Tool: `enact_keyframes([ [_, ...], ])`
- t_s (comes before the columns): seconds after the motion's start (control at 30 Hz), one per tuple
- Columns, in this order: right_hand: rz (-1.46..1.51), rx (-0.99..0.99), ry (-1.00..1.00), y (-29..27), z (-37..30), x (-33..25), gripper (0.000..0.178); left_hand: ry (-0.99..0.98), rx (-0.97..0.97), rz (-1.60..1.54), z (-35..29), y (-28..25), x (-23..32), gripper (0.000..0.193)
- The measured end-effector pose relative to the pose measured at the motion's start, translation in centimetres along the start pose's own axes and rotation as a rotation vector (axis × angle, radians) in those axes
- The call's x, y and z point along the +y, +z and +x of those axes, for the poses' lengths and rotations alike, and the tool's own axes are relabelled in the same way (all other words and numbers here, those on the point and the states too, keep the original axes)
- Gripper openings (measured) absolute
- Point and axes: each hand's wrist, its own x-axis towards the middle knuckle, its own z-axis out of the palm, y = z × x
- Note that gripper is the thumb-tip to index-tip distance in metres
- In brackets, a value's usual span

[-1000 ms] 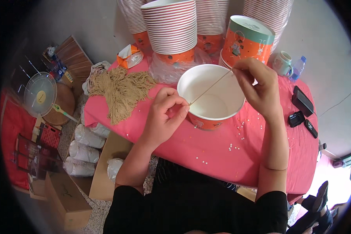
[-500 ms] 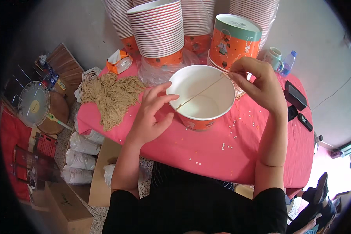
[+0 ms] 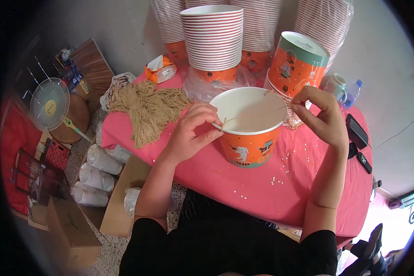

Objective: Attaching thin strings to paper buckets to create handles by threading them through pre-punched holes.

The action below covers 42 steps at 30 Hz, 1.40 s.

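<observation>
A large paper bucket (image 3: pixel 248 149), white inside with an orange printed outside, stands on the pink-covered table, its mouth facing up. At its left rim my left hand (image 3: pixel 191 131) is closed, fingertips and thumb pinching the edge where one end of a thin tan cord (image 3: pixel 227 121) shows. My right hand (image 3: pixel 324 117) pinches the cord just outside the right rim, thumb against forefinger. Between my hands the cord is hard to see against the white inside. A short piece of cord also shows at the far right rim.
A bundle of tan cords (image 3: pixel 152 112) lies to the left. Behind stand tall stacks of paper buckets (image 3: pixel 212 41) and an upturned green-and-orange bucket (image 3: pixel 299 62). A mug (image 3: pixel 334 87), a bottle (image 3: pixel 353 93) and a remote (image 3: pixel 364 162) sit at the right. Small white dots (image 3: pixel 287 161) litter the cloth.
My left hand has gone from spread fingers to a pinch on the rim. The right hand has lowered the cord beside the right rim. More of the bucket's printed front shows.
</observation>
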Motion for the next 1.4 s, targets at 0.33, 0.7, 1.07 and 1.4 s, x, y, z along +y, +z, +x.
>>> enact_keyframes([
  [0.33,0.073,-0.174,-0.034,0.3,-0.2,-0.7,0.021,-0.082,0.128,-0.106,-0.6,-0.4,0.0,0.015],
  [0.7,-0.085,-0.333,-0.087,2.2,0.1,-2.0,0.061,-0.328,0.448,-0.656,-1.6,0.0,-0.5,0.021],
  [1.07,0.026,-0.250,-0.044,2.8,0.5,-2.9,0.064,-0.418,0.502,-0.938,-0.6,-0.2,-2.1,0.027],
  [1.4,0.311,0.220,0.121,-3.8,5.0,-2.7,0.031,-0.362,0.387,-0.519,1.5,5.6,-7.7,0.018],
])
